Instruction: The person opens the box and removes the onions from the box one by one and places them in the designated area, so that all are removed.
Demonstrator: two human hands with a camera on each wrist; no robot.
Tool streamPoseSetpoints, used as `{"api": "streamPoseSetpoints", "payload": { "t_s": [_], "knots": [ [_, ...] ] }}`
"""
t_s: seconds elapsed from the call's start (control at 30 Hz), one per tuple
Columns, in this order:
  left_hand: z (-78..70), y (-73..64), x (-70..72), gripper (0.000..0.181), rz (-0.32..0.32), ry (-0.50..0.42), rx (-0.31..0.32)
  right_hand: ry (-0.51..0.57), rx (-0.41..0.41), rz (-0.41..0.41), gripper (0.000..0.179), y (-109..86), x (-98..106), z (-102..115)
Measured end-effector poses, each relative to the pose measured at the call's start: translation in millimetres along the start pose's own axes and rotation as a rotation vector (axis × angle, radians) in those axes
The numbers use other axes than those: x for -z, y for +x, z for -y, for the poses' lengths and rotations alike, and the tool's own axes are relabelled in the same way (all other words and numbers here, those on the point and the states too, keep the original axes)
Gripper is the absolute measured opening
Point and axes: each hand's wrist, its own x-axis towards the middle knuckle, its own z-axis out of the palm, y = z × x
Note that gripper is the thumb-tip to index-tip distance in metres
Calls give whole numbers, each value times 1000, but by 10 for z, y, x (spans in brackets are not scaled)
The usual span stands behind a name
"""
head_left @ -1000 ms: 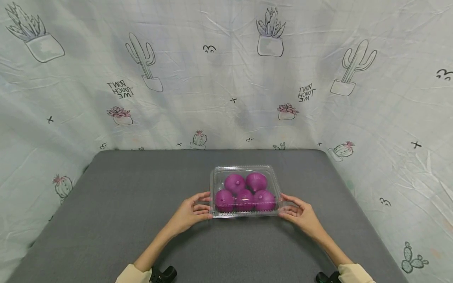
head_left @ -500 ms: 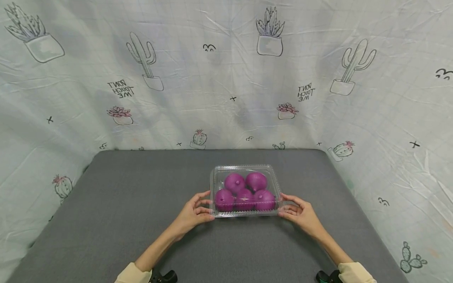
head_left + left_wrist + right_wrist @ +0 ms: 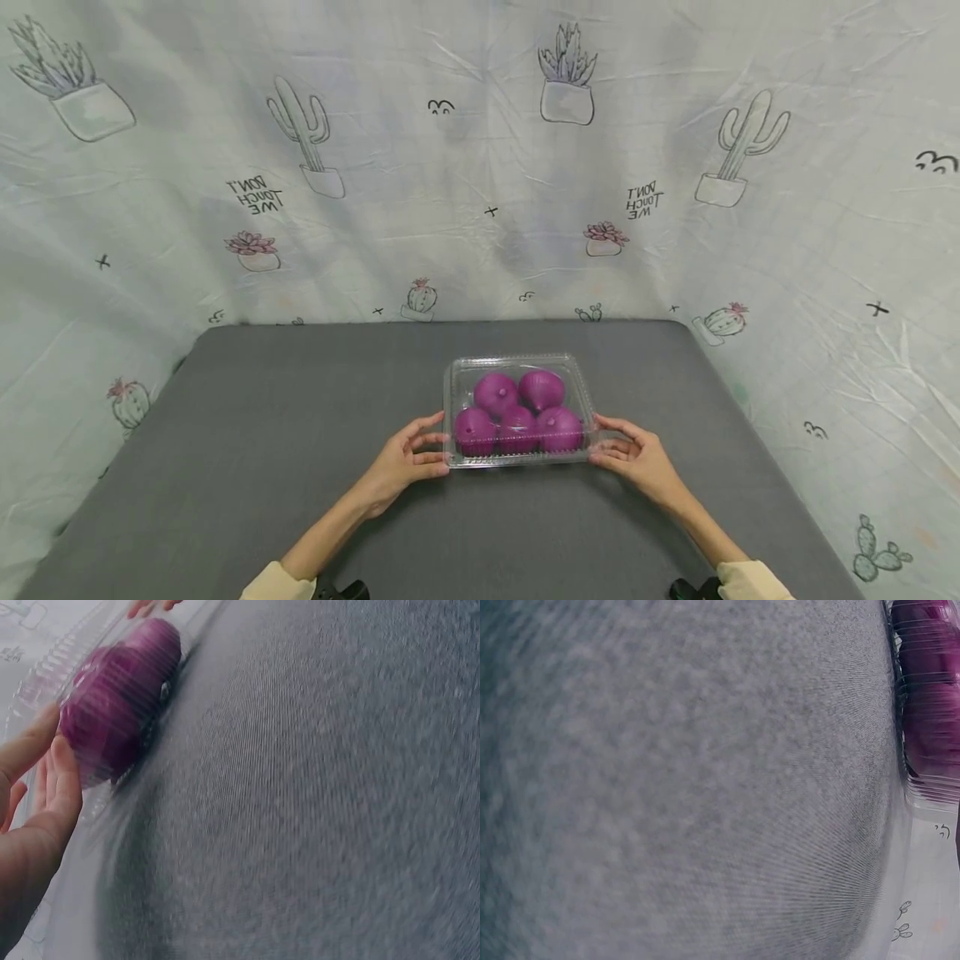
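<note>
While both arms reach in from the near side, a clear plastic box [image 3: 516,361] sits between the two hands, on the grey counter [image 3: 300,400]. Inside the box are five purple onions [image 3: 496,393], three in a row along its near side and two behind them. The left hand [image 3: 397,462] holds the box's left end, its fingers bent and spread, with the tips on the wall and the thumb at the near corner. The right hand [image 3: 641,458] holds the opposite end in much the same way, its thumb also toward the near corner; some of its fingertips show through the clear plastic. The right wrist view catches the box only at its edge, with the hand itself out of sight there. Nearer the person than the box, each arm ends in a cream sleeve [image 3: 753,579], and a black device [image 3: 693,588] shows beside each wrist. Beyond the box and to both sides of it hangs a pale cloth [image 3: 480,158] printed with potted cacti, succulents and mirrored lettering.
</note>
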Motion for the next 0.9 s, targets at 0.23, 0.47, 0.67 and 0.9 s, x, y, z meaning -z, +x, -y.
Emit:
{"api": "streamPoseSetpoints", "payload": {
  "t_s": [0.23, 0.47, 0.67, 0.9],
  "knots": [
    [35, 11, 26, 80, 49, -19, -17, 15, -1, -1, 53, -33, 24, -24],
    [62, -3, 71, 78, 44, 9, -19, 38, -6, -6, 53, -10, 0, -48],
    [62, -23, 58, 77, 42, 1, -11, 45, 9, -4, 52, 2, -9, -50],
    [21, -57, -99, 66, -53, -102, 65, 51, 7, -3, 53, 14, -9, -41]
  ]
}}
